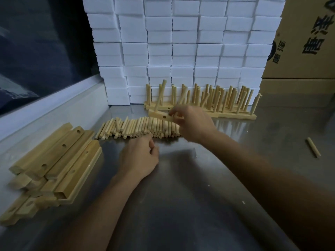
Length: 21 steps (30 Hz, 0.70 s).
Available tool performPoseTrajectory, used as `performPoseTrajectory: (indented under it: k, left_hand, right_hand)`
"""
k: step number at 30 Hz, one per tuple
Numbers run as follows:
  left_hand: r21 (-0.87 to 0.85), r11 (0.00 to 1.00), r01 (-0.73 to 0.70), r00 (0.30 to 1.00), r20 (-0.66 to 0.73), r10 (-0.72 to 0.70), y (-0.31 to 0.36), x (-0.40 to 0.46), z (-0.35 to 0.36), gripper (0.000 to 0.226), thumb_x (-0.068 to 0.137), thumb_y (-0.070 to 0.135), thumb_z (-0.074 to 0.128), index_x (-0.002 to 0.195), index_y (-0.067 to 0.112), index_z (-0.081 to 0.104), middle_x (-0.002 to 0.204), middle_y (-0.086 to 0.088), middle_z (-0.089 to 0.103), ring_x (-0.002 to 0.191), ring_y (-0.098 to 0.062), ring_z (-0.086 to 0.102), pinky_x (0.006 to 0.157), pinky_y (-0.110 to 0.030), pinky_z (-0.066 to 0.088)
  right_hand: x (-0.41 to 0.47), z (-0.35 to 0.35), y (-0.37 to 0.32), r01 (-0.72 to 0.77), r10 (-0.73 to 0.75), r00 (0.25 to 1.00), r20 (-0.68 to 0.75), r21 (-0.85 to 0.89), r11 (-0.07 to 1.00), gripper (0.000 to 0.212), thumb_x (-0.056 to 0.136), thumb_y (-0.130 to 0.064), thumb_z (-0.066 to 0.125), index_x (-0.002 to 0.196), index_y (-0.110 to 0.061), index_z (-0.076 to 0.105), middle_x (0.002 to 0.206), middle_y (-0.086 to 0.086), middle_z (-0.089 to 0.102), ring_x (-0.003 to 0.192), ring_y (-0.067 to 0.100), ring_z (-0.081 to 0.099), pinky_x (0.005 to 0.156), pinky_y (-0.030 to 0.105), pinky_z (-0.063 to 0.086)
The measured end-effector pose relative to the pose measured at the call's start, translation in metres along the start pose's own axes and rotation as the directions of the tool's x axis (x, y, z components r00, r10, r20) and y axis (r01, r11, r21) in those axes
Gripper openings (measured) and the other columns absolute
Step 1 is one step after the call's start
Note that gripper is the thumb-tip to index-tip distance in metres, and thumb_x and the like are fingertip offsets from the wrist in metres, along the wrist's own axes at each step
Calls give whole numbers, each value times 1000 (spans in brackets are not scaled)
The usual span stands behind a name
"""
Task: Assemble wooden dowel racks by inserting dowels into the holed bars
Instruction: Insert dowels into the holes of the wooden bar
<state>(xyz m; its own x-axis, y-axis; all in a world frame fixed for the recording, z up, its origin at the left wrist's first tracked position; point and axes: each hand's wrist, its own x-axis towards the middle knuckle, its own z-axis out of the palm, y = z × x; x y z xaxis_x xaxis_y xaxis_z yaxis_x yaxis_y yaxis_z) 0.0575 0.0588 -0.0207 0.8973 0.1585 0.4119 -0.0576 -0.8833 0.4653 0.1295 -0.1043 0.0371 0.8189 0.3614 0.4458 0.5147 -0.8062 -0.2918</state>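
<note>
The right hand [192,122] pinches a holed bar [163,115] at twelve o'clock. The left hand [139,158], fingers curled, touches the dowel pile [137,128] on the desk [181,196].

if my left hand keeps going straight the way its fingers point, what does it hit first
Most likely the near ends of the loose dowels lying in a row just beyond the left hand. Its curled fingers sit almost at that row already, though the exact gap is hard to judge.
</note>
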Motion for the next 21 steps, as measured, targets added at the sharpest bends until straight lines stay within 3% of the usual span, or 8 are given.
performPoseTrajectory:
  k: [3, 7, 12, 16, 21]
  left_hand:
    - [114, 992, -54, 999, 13, 53, 3, 2, 1, 11, 94, 32, 56, 87, 26, 51, 74, 8, 56, 74, -17, 55, 61, -32, 40]
    - [117, 993, -33, 999, 22, 31, 5, 4, 1, 13, 94, 35, 52, 86, 28, 46, 72, 10, 51, 69, -12, 48, 59, -32, 33]
    - [113, 993, -27, 999, 26, 24, 6, 4, 1, 13, 94, 37, 49, 85, 30, 42, 71, 10, 50, 65, -3, 44, 53, -27, 28]
    - [118, 993, -11, 999, 42, 6, 7, 4, 2, 15, 96, 38, 45, 84, 31, 39, 72, 8, 50, 63, -4, 44, 53, -26, 28]
    - [150, 989, 8, 999, 43, -14, 9, 5, 1, 15, 96, 40, 43, 85, 30, 38, 70, 8, 50, 61, -4, 41, 51, -24, 23]
  right_hand:
    - [40, 8, -2, 2, -2, 1000, 13, 27, 1000, 34, 91, -6, 60, 119, -25, 63, 112, -3, 67, 96, 15, 63, 83, 35, 58]
    - [89, 25, -1, -17, 17, 998, 55, 2, 1000, 33, 92, -4, 55, 116, -24, 67, 110, 0, 66, 92, 18, 64, 78, 39, 59]
    - [130, 55, 8, 46, -27, 980, 195, -94, 995, 34, 90, -2, 56, 115, -21, 68, 115, 2, 66, 102, 21, 63, 88, 41, 57]
    - [146, 71, 24, 28, 11, 964, 266, -141, 990, 29, 88, -1, 58, 110, -17, 70, 110, 4, 67, 97, 21, 64, 89, 39, 57]
    - [155, 83, 36, -12, 44, 969, 242, -132, 991, 24, 90, -5, 59, 106, -17, 71, 111, 5, 67, 92, 20, 66, 84, 40, 59]
